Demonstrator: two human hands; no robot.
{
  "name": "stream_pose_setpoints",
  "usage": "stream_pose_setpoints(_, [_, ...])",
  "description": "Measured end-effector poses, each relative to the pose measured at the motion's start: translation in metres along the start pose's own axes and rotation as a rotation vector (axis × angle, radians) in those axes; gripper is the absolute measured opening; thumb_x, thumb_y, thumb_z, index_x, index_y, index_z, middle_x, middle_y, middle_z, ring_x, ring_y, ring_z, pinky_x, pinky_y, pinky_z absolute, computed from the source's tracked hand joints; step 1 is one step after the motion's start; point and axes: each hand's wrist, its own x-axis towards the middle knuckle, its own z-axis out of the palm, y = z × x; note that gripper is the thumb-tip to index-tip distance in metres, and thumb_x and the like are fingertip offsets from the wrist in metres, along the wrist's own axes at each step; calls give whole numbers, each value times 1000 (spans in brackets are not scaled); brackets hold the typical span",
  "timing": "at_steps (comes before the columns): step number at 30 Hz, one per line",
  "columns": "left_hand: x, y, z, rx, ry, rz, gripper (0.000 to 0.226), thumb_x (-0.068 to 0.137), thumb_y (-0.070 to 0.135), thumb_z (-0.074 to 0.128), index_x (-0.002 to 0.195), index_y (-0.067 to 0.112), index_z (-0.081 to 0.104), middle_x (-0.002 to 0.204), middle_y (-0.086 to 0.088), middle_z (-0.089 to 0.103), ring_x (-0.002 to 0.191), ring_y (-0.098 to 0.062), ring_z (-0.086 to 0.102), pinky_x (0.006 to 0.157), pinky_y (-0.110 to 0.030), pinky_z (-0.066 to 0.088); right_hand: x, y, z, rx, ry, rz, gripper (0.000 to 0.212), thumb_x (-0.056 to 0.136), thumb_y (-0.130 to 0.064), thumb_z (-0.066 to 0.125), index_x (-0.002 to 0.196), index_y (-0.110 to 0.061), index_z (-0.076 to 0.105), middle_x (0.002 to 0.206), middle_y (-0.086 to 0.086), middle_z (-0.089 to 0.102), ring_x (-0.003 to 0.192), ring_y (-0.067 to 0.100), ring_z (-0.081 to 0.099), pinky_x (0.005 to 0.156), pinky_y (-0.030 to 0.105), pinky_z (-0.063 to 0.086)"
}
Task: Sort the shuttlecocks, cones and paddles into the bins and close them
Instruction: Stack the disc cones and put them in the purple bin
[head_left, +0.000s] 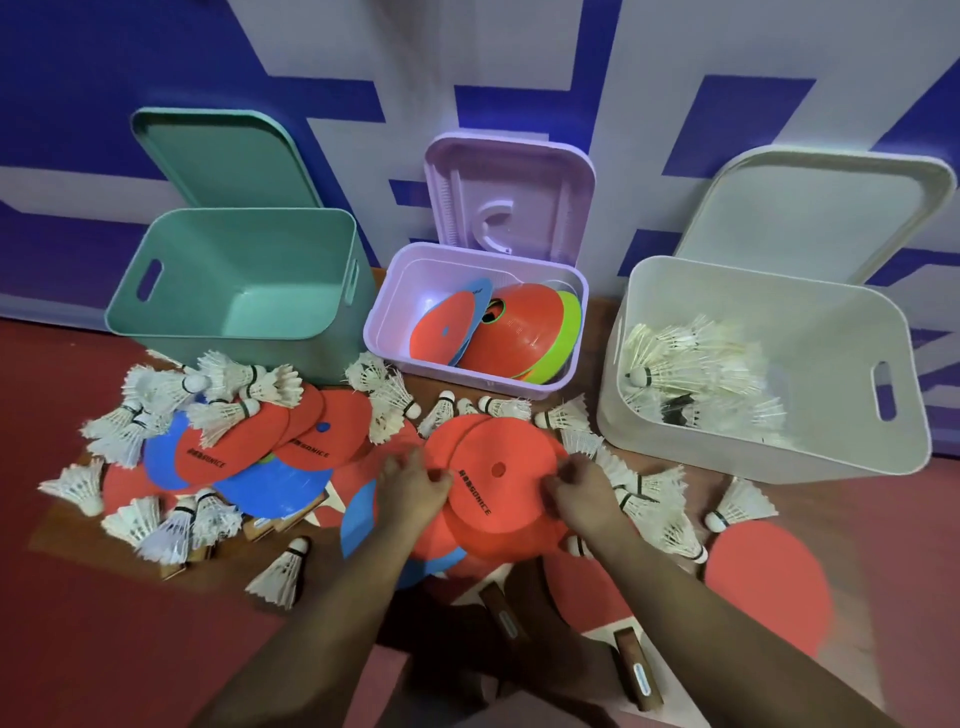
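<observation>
Green bin, far left, open and bare inside. Purple bin, middle, open, holding cones. White bin, right, open, holding shuttlecocks. Below, 2 hands: left hand and right hand, fingers pinched on opposite edges of red disc. More shuttlecocks, discs, paddles scattered on floor.

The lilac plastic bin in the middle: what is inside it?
The lilac plastic bin holds flat orange and blue discs and stacked orange and green cones. Anything beneath them is covered.
</observation>
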Motion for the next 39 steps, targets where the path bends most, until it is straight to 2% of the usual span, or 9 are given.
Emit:
stream_pose_setpoints(5, [11,-14,2,34,114,-98,67,85,35,66,139,10,35,139,-24,34,130,-42,35,105,-48,37,-2,2,-2,42,16,-71,9,76,-16,59,80,-22,53,77,5,67,73,31,65,73,49,55])
stream_pose_setpoints(9, [19,-23,-2,61,148,-25,70,75,31,80,131,6,46,131,-24,45,122,-40,43,105,-44,38,-6,-3,-4,41,23,-100,15,82,-8,58,81,-22,52,78,3,64,76,29,64,73,45,54])
stream_pose_setpoints(17, [7,-19,-33,-182,63,228,20,81,9,71,101,14,69,97,-5,69,91,-22,63,76,-26,42,-9,-9,-16,143,5,-206,23,87,-2,52,80,-24,53,76,1,61,73,26,60,75,43,50])
stream_pose_setpoints(22, [-28,-12,-70,-375,96,325,21,70,26,63,91,25,61,87,10,65,79,-7,60,76,-28,44,-22,-27,-27,360,-19,-207,17,92,2,49,86,-11,58,69,7,52,65,18,48,64,30,39])
stream_pose_setpoints(25, [-44,-10,-92,-578,145,290,21,74,15,65,93,20,60,75,16,66,66,2,57,70,-20,45,-31,-44,-29,569,-73,-136,23,91,1,48,83,-15,63,69,6,57,64,19,49,59,28,39])
stream_pose_setpoints(27, [-53,-13,-107,-599,138,319,25,77,9,66,96,24,61,80,22,68,75,-3,61,71,-18,47,-38,-57,-27,735,-181,-105,23,93,1,47,90,-12,65,72,12,60,62,23,51,57,32,42])
stream_pose_setpoints(31, [-66,-17,-130,-696,63,358,44,69,18,63,112,30,65,109,1,70,95,-14,65,86,-35,53,-46,-85,-18,879,-323,-69,28,95,-3,45,104,-7,71,86,17,63,64,29,55,56,33,48])
stream_pose_setpoints(34, [-68,-6,-138,-878,-35,353,48,68,17,68,114,31,66,109,-6,71,95,-20,65,89,-41,51,-50,-99,-8,896,-238,5,27,93,-5,50,112,-1,68,99,20,70,77,29,67,65,35,56])
stream_pose_setpoints(39, [-52,14,-141,-968,-270,406,42,80,2,61,116,24,64,104,-16,70,88,-26,64,83,-38,50,-49,-105,4,816,-84,-16,17,91,-8,63,108,-4,61,94,18,69,68,19,67,61,32,56])
